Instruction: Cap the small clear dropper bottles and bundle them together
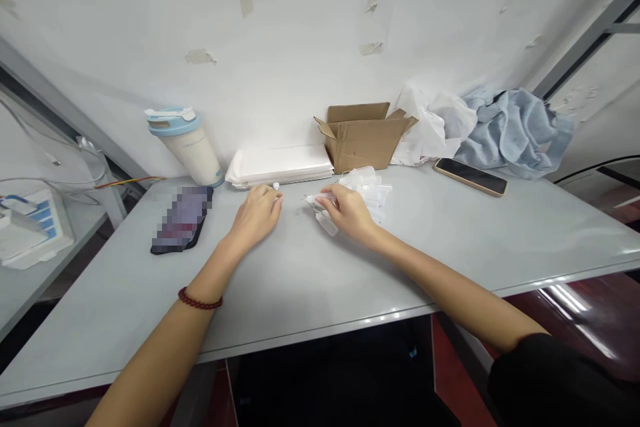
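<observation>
My left hand point(257, 213) rests low over the table with its fingers curled together. A small white round piece point(276, 185) shows at its fingertips; its lower part is hidden by the fingers. To the right, my right hand point(350, 210) has thumb and forefinger pinched on a small clear plastic piece point(314, 201) with a thin wire-like end. Under and behind that hand lies a loose pile of translucent plastic pieces point(373, 190), partly covered by it. One more clear strip point(327, 223) lies just below the fingers.
Behind the hands stand a stack of white envelopes point(283, 163) and an open cardboard box point(360, 143). A tumbler point(193, 147) and a phone point(185, 217) are at left. A white plastic bag point(433, 123), blue cloth point(515, 130) and another phone point(470, 177) lie at right on the grey table point(310, 300).
</observation>
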### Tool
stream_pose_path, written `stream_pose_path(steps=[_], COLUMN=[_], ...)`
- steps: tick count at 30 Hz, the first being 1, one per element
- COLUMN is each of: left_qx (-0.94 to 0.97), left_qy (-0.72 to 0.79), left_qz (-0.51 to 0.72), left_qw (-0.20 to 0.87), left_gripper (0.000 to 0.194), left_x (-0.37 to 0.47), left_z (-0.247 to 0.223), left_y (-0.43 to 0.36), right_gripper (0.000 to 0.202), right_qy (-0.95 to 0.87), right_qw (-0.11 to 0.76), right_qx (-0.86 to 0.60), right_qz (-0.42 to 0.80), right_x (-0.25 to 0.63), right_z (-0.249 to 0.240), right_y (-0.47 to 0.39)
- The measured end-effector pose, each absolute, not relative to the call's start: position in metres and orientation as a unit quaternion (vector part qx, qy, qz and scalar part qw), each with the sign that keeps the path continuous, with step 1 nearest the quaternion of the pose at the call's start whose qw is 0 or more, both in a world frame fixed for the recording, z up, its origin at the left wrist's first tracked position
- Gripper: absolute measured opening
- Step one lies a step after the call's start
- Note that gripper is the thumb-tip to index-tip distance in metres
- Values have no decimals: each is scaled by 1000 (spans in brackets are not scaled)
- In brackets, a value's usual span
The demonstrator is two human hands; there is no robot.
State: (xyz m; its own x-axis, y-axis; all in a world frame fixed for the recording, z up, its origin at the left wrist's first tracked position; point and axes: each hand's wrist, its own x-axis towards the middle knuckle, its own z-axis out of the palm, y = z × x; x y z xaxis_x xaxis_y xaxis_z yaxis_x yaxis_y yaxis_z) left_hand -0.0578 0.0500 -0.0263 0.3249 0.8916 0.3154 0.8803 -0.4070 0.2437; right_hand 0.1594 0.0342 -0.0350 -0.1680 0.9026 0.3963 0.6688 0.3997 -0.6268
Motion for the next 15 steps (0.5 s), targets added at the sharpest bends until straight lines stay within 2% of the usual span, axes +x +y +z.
stream_pose_path(steps=[8,15], left_qx=[789,789], left_qy=[604,610], left_qz=[114,72], left_qw=[17,-8], left_gripper=[43,49], left_x=[-59,-49], left_z=[-35,-39], left_y=[71,75], right_gripper=[16,17], right_qy=[-794,-804], right_qw=[277,224], right_qx=[-540,-551], right_qz=[12,-5], right_x=[157,153], right_z=[-40,-34], right_y=[33,27])
